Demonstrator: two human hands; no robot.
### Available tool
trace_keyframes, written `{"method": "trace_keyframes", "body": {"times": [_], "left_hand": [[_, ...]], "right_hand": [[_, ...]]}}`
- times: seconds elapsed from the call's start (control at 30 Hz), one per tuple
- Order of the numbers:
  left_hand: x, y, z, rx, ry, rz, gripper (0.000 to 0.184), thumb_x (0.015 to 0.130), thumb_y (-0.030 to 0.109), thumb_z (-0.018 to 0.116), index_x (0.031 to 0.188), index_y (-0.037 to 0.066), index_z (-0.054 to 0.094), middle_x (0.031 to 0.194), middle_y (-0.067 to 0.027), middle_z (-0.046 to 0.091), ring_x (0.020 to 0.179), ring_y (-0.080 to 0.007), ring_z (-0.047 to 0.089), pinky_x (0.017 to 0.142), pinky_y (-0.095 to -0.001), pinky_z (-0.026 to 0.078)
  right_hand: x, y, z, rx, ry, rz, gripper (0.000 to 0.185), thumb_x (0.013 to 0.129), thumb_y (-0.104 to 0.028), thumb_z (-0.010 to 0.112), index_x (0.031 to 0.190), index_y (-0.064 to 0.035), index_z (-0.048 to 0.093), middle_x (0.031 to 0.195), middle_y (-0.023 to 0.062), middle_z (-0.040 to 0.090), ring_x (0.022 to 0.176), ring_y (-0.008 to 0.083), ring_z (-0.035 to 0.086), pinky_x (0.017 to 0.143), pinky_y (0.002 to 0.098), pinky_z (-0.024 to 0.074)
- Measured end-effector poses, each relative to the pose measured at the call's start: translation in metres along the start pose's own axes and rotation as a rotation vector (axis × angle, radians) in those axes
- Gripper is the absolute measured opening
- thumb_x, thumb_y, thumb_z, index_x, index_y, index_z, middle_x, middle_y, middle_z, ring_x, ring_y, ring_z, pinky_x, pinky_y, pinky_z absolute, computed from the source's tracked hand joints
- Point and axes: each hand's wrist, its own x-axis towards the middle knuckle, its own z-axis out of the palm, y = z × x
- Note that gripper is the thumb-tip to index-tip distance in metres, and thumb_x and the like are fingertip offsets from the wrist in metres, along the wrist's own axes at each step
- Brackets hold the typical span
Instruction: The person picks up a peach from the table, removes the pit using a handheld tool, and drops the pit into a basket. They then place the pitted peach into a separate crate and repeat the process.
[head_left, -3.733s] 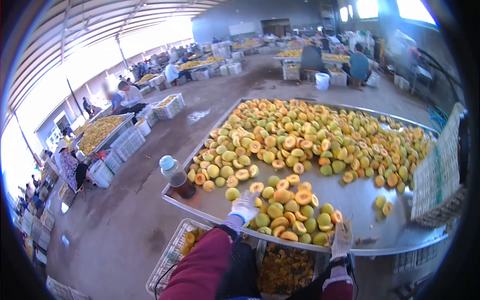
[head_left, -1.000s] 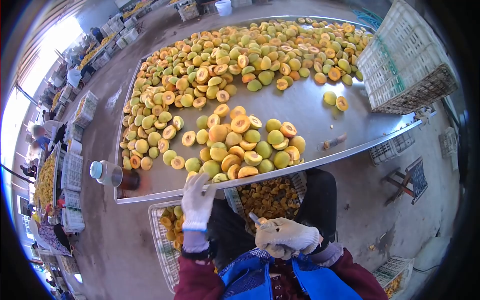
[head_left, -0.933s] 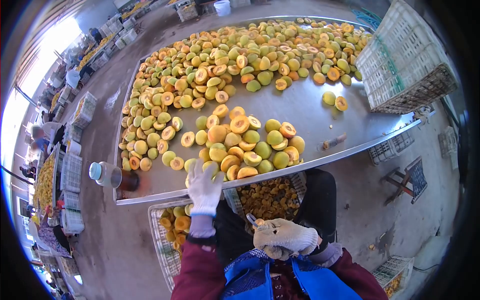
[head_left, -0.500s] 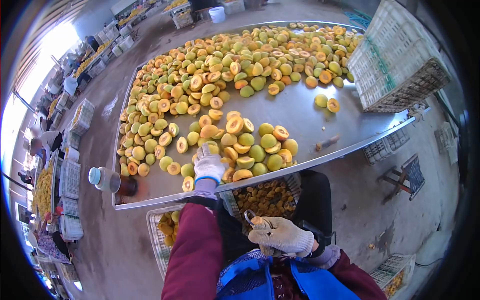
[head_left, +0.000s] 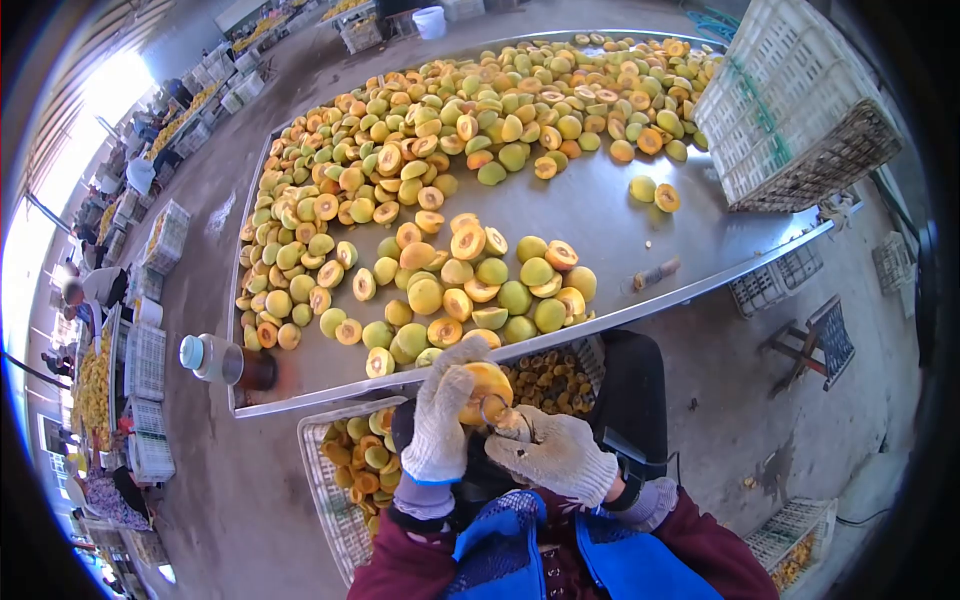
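Observation:
My left hand (head_left: 438, 420), in a white knit glove, is closed around a halved yellow peach (head_left: 489, 382) above my lap. Its orange cut side is turned towards my right hand (head_left: 562, 456), also gloved. That hand grips the handle of a pitting tool (head_left: 512, 424) with a curved metal loop, which touches the peach. Just beyond my hands, many peach halves (head_left: 515, 297) lie on the metal table (head_left: 590, 215), some cut side up. A crate (head_left: 335, 480) of peach halves stands at lower left. Another crate with brownish pits or scraps (head_left: 550, 382) sits below the table edge.
An upended white crate (head_left: 790, 110) stands on the table's right end. A lidded bottle of dark liquid (head_left: 225, 362) is at the left corner. A small stool (head_left: 815, 345) stands on the floor at right. People work at other tables along the left.
My left hand has come back from the pile on the table with a peach half. It now meets the pitting tool in my right hand over my lap.

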Motion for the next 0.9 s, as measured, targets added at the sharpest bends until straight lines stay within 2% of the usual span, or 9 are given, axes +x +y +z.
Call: {"method": "trace_keyframes", "body": {"times": [0.03, 0.13, 0.3, 0.37, 0.6, 0.67, 0.77, 0.87, 0.9], "left_hand": [[-0.001, -0.012, -0.002, -0.06, 0.025, -0.002, 0.065, 0.092, 0.056, 0.054, 0.13, 0.003, 0.05, 0.109, -0.0117, 0.061, 0.097, -0.0228, 0.061, 0.085, -0.0371, 0.052], [-0.006, -0.012, 0.009, -0.187, 0.086, -0.041, 0.072, 0.091, 0.057, 0.055, 0.134, 0.0, 0.044, 0.113, -0.0139, 0.06, 0.1, -0.0234, 0.06, 0.089, -0.0354, 0.05], [-0.014, -0.014, 0.009, -0.118, 0.087, -0.017, 0.066, 0.096, 0.055, 0.048, 0.133, 0.001, 0.047, 0.116, -0.0141, 0.059, 0.103, -0.0249, 0.06, 0.091, -0.0376, 0.049], [-0.018, -0.017, 0.011, -0.031, 0.112, 0.055, 0.063, 0.097, 0.053, 0.046, 0.132, 0.0, 0.047, 0.116, -0.0142, 0.06, 0.104, -0.0251, 0.06, 0.091, -0.0377, 0.049], [-0.026, -0.019, 0.024, 0.026, 0.129, 0.233, 0.053, 0.101, 0.045, 0.043, 0.125, -0.001, 0.052, 0.111, -0.0134, 0.063, 0.1, -0.0217, 0.061, 0.09, -0.0355, 0.049], [-0.022, -0.004, 0.022, 0.271, 0.063, 0.164, 0.048, 0.102, 0.04, 0.042, 0.118, -0.002, 0.056, 0.104, -0.0128, 0.066, 0.093, -0.0201, 0.063, 0.087, -0.0339, 0.049], [-0.018, 0.004, 0.034, 0.387, 0.09, 0.219, 0.045, 0.102, 0.038, 0.042, 0.116, -0.003, 0.058, 0.097, -0.0117, 0.068, 0.089, -0.0195, 0.064, 0.085, -0.0328, 0.05], [-0.02, -0.002, 0.03, 0.208, 0.091, 0.208, 0.046, 0.101, 0.039, 0.044, 0.118, -0.002, 0.057, 0.103, -0.0126, 0.066, 0.091, -0.0209, 0.064, 0.085, -0.0339, 0.051], [-0.022, 0.002, 0.035, 0.009, 0.078, 0.135, 0.048, 0.101, 0.041, 0.046, 0.12, -0.002, 0.056, 0.109, -0.0138, 0.065, 0.093, -0.0229, 0.065, 0.085, -0.0358, 0.051]], "right_hand": [[0.0, 0.001, 0.002, 0.023, 0.008, -0.003, 0.037, 0.086, -0.045, 0.066, 0.095, -0.01, 0.061, 0.063, 0.0011, 0.065, 0.06, 0.0148, 0.066, 0.06, 0.03, 0.0517], [-0.003, 0.006, 0.007, -0.001, 0.04, -0.045, 0.037, 0.086, -0.046, 0.066, 0.095, -0.0105, 0.062, 0.062, 0.0015, 0.065, 0.06, 0.016, 0.067, 0.06, 0.0307, 0.0519], [-0.006, 0.007, 0.009, -0.08, 0.119, -0.082, 0.038, 0.085, -0.048, 0.067, 0.096, -0.0115, 0.063, 0.065, 0.0039, 0.067, 0.063, 0.0195, 0.068, 0.062, 0.033, 0.0526], [-0.01, 0.002, 0.007, -0.043, 0.07, -0.061, 0.043, 0.086, -0.054, 0.06, 0.102, -0.0141, 0.061, 0.079, 0.0128, 0.068, 0.076, 0.0349, 0.067, 0.067, 0.0436, 0.0521], [-0.014, 0.005, 0.01, -0.027, 0.069, -0.052, 0.043, 0.087, -0.055, 0.059, 0.101, -0.0137, 0.062, 0.08, 0.0124, 0.069, 0.077, 0.0344, 0.067, 0.067, 0.0432, 0.0527], [-0.014, 0.006, 0.011, 0.037, 0.008, -0.044, 0.042, 0.087, -0.053, 0.06, 0.101, -0.0135, 0.062, 0.081, 0.0125, 0.069, 0.078, 0.0346, 0.067, 0.067, 0.0428, 0.0528], [-0.014, 0.006, 0.008, 0.149, -0.014, -0.022, 0.041, 0.087, -0.051, 0.062, 0.103, -0.0138, 0.063, 0.08, 0.0123, 0.069, 0.077, 0.0345, 0.067, 0.067, 0.0426, 0.053], [-0.017, 0.006, 0.011, 0.118, 0.051, -0.052, 0.04, 0.087, -0.05, 0.063, 0.104, -0.0139, 0.063, 0.081, 0.0126, 0.069, 0.077, 0.0342, 0.067, 0.067, 0.0419, 0.0532], [-0.019, 0.005, 0.012, 0.118, 0.053, -0.05, 0.04, 0.087, -0.05, 0.063, 0.104, -0.0139, 0.063, 0.081, 0.0126, 0.069, 0.077, 0.0342, 0.067, 0.067, 0.0419, 0.0532]]}}
